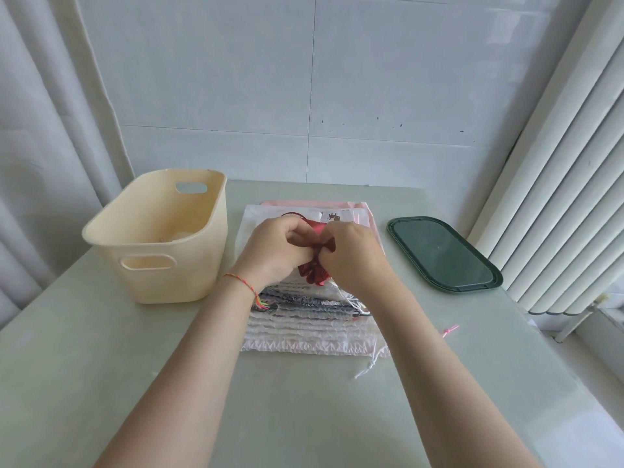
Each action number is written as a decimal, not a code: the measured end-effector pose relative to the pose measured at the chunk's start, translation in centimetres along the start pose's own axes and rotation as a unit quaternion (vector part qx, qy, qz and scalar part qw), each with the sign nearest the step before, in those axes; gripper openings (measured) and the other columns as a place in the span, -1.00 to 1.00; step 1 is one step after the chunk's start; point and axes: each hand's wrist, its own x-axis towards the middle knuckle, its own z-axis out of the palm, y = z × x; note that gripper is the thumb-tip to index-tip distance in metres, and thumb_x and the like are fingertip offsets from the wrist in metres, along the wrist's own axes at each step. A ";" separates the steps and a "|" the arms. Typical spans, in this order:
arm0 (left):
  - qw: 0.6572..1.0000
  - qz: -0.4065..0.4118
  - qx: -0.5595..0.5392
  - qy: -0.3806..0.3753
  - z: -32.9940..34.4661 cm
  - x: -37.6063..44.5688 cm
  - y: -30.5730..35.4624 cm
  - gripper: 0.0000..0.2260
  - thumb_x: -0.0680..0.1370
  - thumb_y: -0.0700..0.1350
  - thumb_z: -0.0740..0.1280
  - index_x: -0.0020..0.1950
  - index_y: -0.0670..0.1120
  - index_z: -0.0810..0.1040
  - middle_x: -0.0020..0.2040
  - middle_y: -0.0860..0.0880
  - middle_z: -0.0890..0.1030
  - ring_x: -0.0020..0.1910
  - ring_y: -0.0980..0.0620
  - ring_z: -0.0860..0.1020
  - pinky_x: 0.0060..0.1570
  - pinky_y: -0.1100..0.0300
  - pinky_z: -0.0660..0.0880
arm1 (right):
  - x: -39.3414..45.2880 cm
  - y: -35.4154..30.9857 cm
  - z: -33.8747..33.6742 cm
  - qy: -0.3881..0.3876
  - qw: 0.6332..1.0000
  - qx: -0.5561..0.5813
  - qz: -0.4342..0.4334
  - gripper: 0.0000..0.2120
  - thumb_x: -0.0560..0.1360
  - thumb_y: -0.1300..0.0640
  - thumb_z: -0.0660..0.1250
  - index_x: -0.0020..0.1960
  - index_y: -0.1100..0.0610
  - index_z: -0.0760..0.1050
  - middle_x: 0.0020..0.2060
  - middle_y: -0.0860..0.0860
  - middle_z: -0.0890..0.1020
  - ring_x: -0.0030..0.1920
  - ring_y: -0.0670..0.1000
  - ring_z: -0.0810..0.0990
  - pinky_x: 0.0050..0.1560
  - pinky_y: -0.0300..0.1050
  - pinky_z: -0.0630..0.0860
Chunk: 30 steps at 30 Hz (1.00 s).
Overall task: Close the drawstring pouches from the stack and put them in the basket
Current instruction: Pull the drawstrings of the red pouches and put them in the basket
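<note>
A small dark red drawstring pouch [312, 273] is bunched between my two hands above the stack of pouches [305, 327]. My left hand [277, 249] grips its left side with curled fingers. My right hand [354, 253] pinches its right side, and much of the pouch is hidden by my fingers. The stack lies flat in the middle of the table, with white, pink and grey-patterned pouches, their gathered tops facing me. A cream plastic basket [152, 265] stands to the left of the stack; something pale lies at its bottom.
A dark green oval tray [442, 255] lies on the right of the table. A pink cord piece [449, 331] and a white drawstring end [368, 366] lie on the pale green tabletop near the stack. Walls and a radiator bound the table.
</note>
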 end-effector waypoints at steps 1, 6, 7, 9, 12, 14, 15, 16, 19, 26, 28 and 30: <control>1.000 0.005 0.015 0.001 0.0 0.0 0.0 -0.76 0.41 -0.32 0.48 -0.19 0.04 0.60 -0.20 0.02 0.69 -0.22 0.14 0.62 -0.04 0.25 0.55 | 0.0 0.1 0.0 0.004 1.000 0.002 -0.004 -0.74 0.47 0.32 0.20 0.04 0.20 0.62 -0.07 0.09 0.66 -0.04 0.08 0.56 -0.13 -0.14 0.43; 0.999 0.010 0.035 0.029 0.1 0.3 -0.2 -0.77 0.42 -0.26 0.48 -0.19 0.05 0.53 -0.24 0.07 0.65 -0.32 0.24 0.54 -0.20 0.35 0.45 | 0.1 0.4 0.3 0.029 0.998 0.063 -0.004 -0.82 0.50 0.31 0.21 -0.04 0.21 0.59 -0.16 0.05 0.66 -0.10 0.04 0.58 -0.13 -0.31 0.44; 0.999 0.005 0.025 0.033 0.1 0.3 -0.3 -0.79 0.42 -0.27 0.48 -0.18 0.02 0.55 -0.26 0.08 0.65 -0.34 0.26 0.55 -0.21 0.36 0.45 | 0.1 0.3 0.3 0.041 0.996 0.081 -0.003 -0.83 0.49 0.32 0.23 -0.05 0.20 0.60 -0.17 0.03 0.66 -0.11 0.01 0.58 -0.17 -0.41 0.40; 0.999 -0.009 -0.005 0.042 0.0 0.3 -0.2 -0.86 0.43 -0.29 0.47 -0.14 -0.06 0.61 -0.27 0.04 0.67 -0.33 0.21 0.59 -0.18 0.27 0.52 | 0.0 0.3 0.3 0.061 0.990 0.127 -0.001 -0.83 0.48 0.34 0.26 -0.05 0.19 0.61 -0.20 -0.02 0.68 -0.13 -0.04 0.61 -0.17 -0.44 0.43; 0.998 -0.022 -0.043 0.046 -0.3 0.1 0.1 -0.89 0.44 -0.31 0.46 -0.11 -0.12 0.66 -0.22 -0.08 0.70 -0.28 0.06 0.63 -0.08 0.13 0.59 | 0.0 0.2 0.2 0.075 0.982 0.172 0.004 -0.82 0.48 0.35 0.29 -0.05 0.18 0.64 -0.23 -0.03 0.69 -0.17 -0.06 0.65 -0.15 -0.34 0.51; 0.998 -0.024 -0.047 0.034 -0.3 0.1 0.0 -0.85 0.45 -0.32 0.44 -0.15 -0.07 0.67 -0.20 -0.13 0.71 -0.27 0.04 0.63 -0.04 0.10 0.60 | -0.1 0.1 0.1 0.076 0.983 0.169 0.001 -0.81 0.49 0.36 0.30 -0.04 0.18 0.65 -0.23 -0.02 0.69 -0.18 -0.06 0.64 -0.17 -0.38 0.49; 0.999 -0.023 -0.042 0.024 -0.2 0.1 -0.1 -0.84 0.46 -0.32 0.42 -0.16 -0.05 0.68 -0.20 -0.14 0.71 -0.27 0.04 0.63 -0.03 0.08 0.59 | -0.1 0.1 0.1 0.074 0.984 0.161 -0.001 -0.81 0.49 0.35 0.29 -0.03 0.18 0.65 -0.22 -0.01 0.69 -0.18 -0.05 0.64 -0.17 -0.38 0.49; 0.999 -0.023 -0.029 0.015 -0.2 0.1 -0.3 -0.85 0.47 -0.30 0.42 -0.16 -0.05 0.69 -0.19 -0.15 0.71 -0.26 0.04 0.62 -0.01 0.08 0.58 | -0.1 0.1 0.1 0.071 0.986 0.150 -0.003 -0.81 0.50 0.35 0.28 -0.03 0.18 0.65 -0.21 0.00 0.69 -0.17 -0.04 0.63 -0.16 -0.32 0.51; 1.000 -0.021 0.019 0.011 0.1 0.3 -0.5 -0.92 0.49 -0.22 0.41 -0.13 -0.09 0.70 -0.18 -0.07 0.72 -0.20 0.03 0.64 -0.01 0.13 0.55 | 0.2 0.4 0.4 0.047 0.994 0.101 -0.003 -0.81 0.52 0.33 0.23 -0.02 0.19 0.62 -0.17 0.06 0.68 -0.11 0.05 0.61 -0.04 -0.07 0.54; 0.981 0.089 0.168 0.036 0.2 -0.2 -0.2 -0.85 0.52 -0.22 0.35 -0.07 0.02 0.63 -0.19 0.16 0.64 -0.13 0.13 0.60 -0.10 0.26 0.49 | 0.4 0.9 -0.3 -0.041 0.987 0.145 0.058 -0.91 0.55 0.25 0.29 -0.06 0.15 0.57 -0.25 0.02 0.60 -0.20 0.03 0.55 -0.12 -0.09 0.50; 0.980 0.126 0.151 0.046 0.3 -0.1 -0.4 -0.83 0.52 -0.25 0.36 -0.05 0.01 0.65 -0.16 0.16 0.66 -0.10 0.15 0.61 -0.03 0.20 0.53 | 0.4 1.1 -0.9 -0.083 0.958 0.248 0.118 -0.87 0.56 0.26 0.30 -0.13 0.14 0.58 -0.36 0.03 0.56 -0.33 0.01 0.50 -0.21 -0.10 0.49; 0.982 0.142 0.112 0.060 0.5 0.0 -0.5 -0.83 0.51 -0.26 0.38 -0.06 0.01 0.64 -0.13 0.13 0.68 -0.09 0.16 0.63 0.00 0.18 0.55 | 0.3 1.3 -1.5 -0.111 0.911 0.363 0.162 -0.83 0.57 0.30 0.29 -0.18 0.19 0.57 -0.41 0.05 0.52 -0.38 0.00 0.45 -0.29 -0.16 0.45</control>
